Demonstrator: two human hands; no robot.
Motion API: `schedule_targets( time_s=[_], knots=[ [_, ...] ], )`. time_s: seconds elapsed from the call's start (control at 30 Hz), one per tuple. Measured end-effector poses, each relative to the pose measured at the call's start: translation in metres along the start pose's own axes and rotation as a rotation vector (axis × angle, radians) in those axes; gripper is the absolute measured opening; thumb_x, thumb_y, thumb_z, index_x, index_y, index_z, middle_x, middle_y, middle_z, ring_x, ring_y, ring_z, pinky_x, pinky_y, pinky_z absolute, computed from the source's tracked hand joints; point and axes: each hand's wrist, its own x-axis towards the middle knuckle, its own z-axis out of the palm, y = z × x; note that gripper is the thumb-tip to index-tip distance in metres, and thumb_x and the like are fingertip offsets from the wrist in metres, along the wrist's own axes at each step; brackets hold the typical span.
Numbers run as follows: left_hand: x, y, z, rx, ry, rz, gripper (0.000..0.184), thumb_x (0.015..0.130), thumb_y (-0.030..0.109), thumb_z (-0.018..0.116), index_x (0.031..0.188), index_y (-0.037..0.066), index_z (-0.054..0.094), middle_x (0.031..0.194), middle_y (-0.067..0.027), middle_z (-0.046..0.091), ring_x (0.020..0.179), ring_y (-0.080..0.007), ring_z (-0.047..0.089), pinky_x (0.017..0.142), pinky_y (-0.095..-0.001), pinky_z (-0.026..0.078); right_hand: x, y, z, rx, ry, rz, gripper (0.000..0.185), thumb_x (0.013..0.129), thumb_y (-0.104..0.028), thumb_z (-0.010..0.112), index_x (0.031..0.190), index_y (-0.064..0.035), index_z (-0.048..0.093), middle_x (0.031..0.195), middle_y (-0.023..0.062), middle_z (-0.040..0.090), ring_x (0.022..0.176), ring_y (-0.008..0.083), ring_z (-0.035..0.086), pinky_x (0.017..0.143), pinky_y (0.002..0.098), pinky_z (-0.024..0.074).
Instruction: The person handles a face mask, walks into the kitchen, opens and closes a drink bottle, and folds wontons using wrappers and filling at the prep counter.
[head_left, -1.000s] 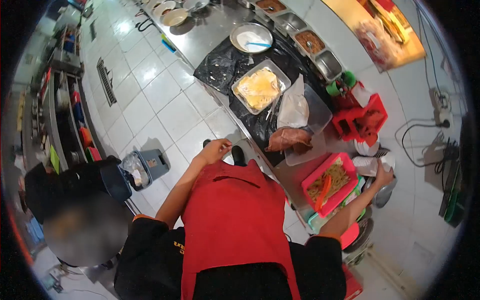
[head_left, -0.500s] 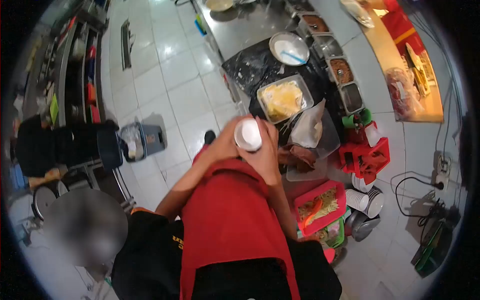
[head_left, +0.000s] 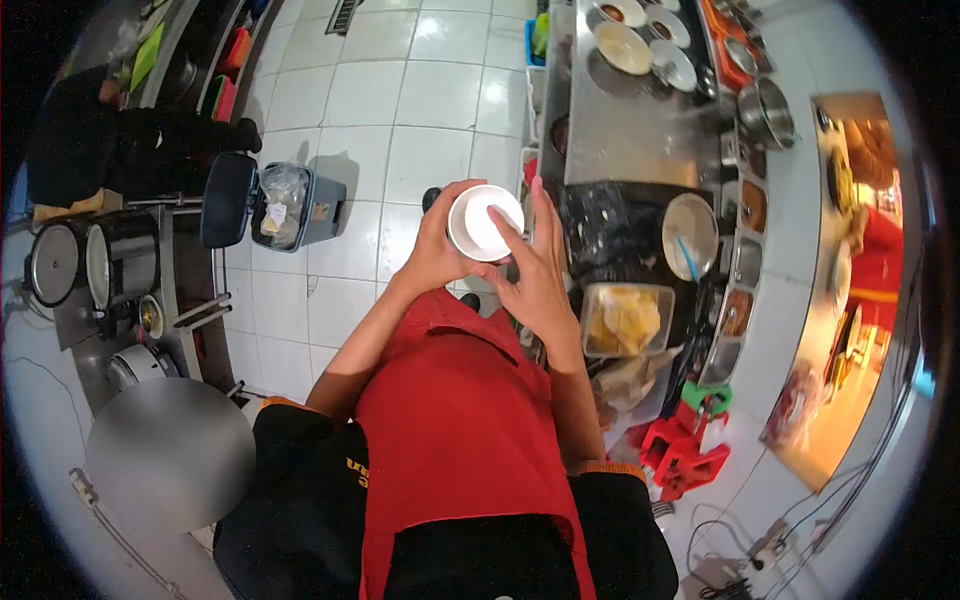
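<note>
tiled floor [head_left: 430, 100]: white squares, partly covered by the person's body.
tabletop [head_left: 640, 150]: bare metal toward the top, a black sheet [head_left: 590, 222] below; it runs out of view at the upper edge.
apron [head_left: 460, 430]: red, just under the hands.
clear container [head_left: 627, 353]: on the tabletop, holding something yellow that is hard to make out.
left hand [head_left: 436, 245]: curled around the cup's left side, holding it.
right hand [head_left: 538, 280]: fingers spread, index finger over the cup's mouth, thumb near the lower rim; whether it grips cannot be told.
white cup [head_left: 473, 228]: round, plain, smooth, mouth up, between both hands, above the apron's top end; outer wall mostly hidden by fingers, and whether one cup or several nested is unclear.
</note>
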Motion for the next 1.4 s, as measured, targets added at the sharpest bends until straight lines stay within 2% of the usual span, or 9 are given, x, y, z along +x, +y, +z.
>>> schedule_targets(
  time_s=[0.1, 0.2, 0.47, 0.63, 0.73, 0.97, 1.07, 1.27, 1.4],
  knots=[
    [0.052, -0.038, -0.033, 0.077, -0.019, 0.115, 0.096, 0.073, 0.066, 0.081, 0.139, 0.001, 0.053, 0.13, -0.0179, 0.061, 0.122, -0.0369, 0.059, 0.106, -0.0472, 0.044, 0.071, 0.02, 0.025, -0.066, -0.142, 0.002, 0.067, 0.085, -0.034, 0.08, 0.144, -0.0106, 0.06, 0.17, 0.0282, 0.007, 0.152, 0.0508, 0.021, 0.122, 0.0568, 0.0241],
    [0.119, -0.046, -0.075, 0.365, -0.114, 0.21, 0.103, 0.066, 0.074, 0.075, 0.136, 0.002, 0.054, 0.131, -0.0177, 0.06, 0.123, -0.0395, 0.055, 0.108, -0.0499, 0.037, 0.142, 0.034, 0.04, 0.06, -0.239, -0.005, 0.067, 0.076, -0.013, 0.082, 0.14, -0.0103, 0.062, 0.17, 0.0281, 0.007, 0.153, 0.0521, 0.017, 0.125, 0.056, 0.0217],
    [0.297, -0.051, -0.12, 0.343, -0.117, 0.247, 0.092, 0.054, 0.028, 0.097, 0.131, 0.004, 0.054, 0.13, -0.0161, 0.058, 0.122, -0.0361, 0.056, 0.103, -0.0487, 0.043, 0.288, 0.094, 0.036, 0.168, -0.069, -0.051, 0.024, 0.086, -0.023, 0.081, 0.104, -0.0077, 0.074, 0.163, 0.0272, 0.031, 0.152, 0.0495, 0.022, 0.123, 0.0546, 0.0226],
    [0.421, -0.137, -0.127, 0.273, 0.0, 0.076, 0.088, 0.053, 0.024, 0.101, 0.125, 0.005, 0.053, 0.121, -0.0149, 0.055, 0.113, -0.0376, 0.056, 0.1, -0.0472, 0.046, 0.353, 0.166, 0.022, 0.291, 0.136, 0.212, 0.02, 0.084, -0.011, 0.083, 0.085, -0.0057, 0.064, 0.127, 0.0141, 0.063, 0.103, 0.0289, 0.068, 0.091, 0.0403, 0.0533],
    [0.485, -0.197, -0.142, 0.548, -0.048, 0.046, 0.091, 0.052, 0.025, 0.101, 0.127, 0.005, 0.053, 0.122, -0.0154, 0.055, 0.115, -0.0376, 0.055, 0.099, -0.0485, 0.045, 0.389, 0.227, 0.019, 0.514, -0.037, 0.48, 0.02, 0.087, -0.016, 0.082, 0.087, -0.0042, 0.066, 0.111, 0.0152, 0.069, 0.097, 0.0307, 0.068, 0.085, 0.0384, 0.0544],
    [0.607, -0.221, -0.14, 0.578, -0.241, -0.086, 0.096, 0.051, 0.031, 0.1, 0.131, 0.007, 0.053, 0.123, -0.0135, 0.057, 0.119, -0.0369, 0.055, 0.098, -0.0498, 0.045, 0.512, 0.365, -0.023, 0.29, -0.183, 0.449, 0.026, 0.094, -0.026, 0.074, 0.102, -0.0014, 0.072, 0.098, 0.0144, 0.07, 0.087, 0.0264, 0.068, 0.08, 0.0371, 0.0528],
    [0.677, -0.203, -0.114, 0.567, -0.316, -0.035, 0.091, 0.053, 0.028, 0.099, 0.129, 0.007, 0.055, 0.122, -0.0144, 0.059, 0.114, -0.0374, 0.058, 0.096, -0.0493, 0.047, 0.581, 0.392, -0.078, 0.292, -0.091, 0.537, 0.027, 0.092, -0.027, 0.075, 0.103, -0.0018, 0.072, 0.101, 0.0168, 0.071, 0.095, 0.0325, 0.07, 0.085, 0.0407, 0.0535],
    [0.842, -0.233, -0.04, 0.275, -0.413, -0.011, 0.088, 0.052, 0.023, 0.098, 0.127, 0.005, 0.055, 0.116, -0.0158, 0.061, 0.104, -0.0393, 0.063, 0.087, -0.0464, 0.053, 0.666, 0.464, -0.174, 0.241, 0.228, 0.619, 0.026, 0.093, -0.024, 0.076, 0.11, -0.0037, 0.073, 0.101, 0.0101, 0.073, 0.094, 0.0216, 0.071, 0.086, 0.0356, 0.0536],
    [0.991, -0.236, 0.012, 0.288, -0.609, 0.194, 0.092, 0.055, 0.021, 0.097, 0.133, 0.005, 0.051, 0.122, -0.017, 0.057, 0.116, -0.038, 0.057, 0.101, -0.0455, 0.046, 0.719, 0.513, -0.219, 0.338, 0.354, 0.661, 0.023, 0.096, -0.017, 0.073, 0.115, -0.004, 0.072, 0.104, 0.0064, 0.075, 0.094, 0.0154, 0.07, 0.087, 0.031, 0.0534]
  ],
)
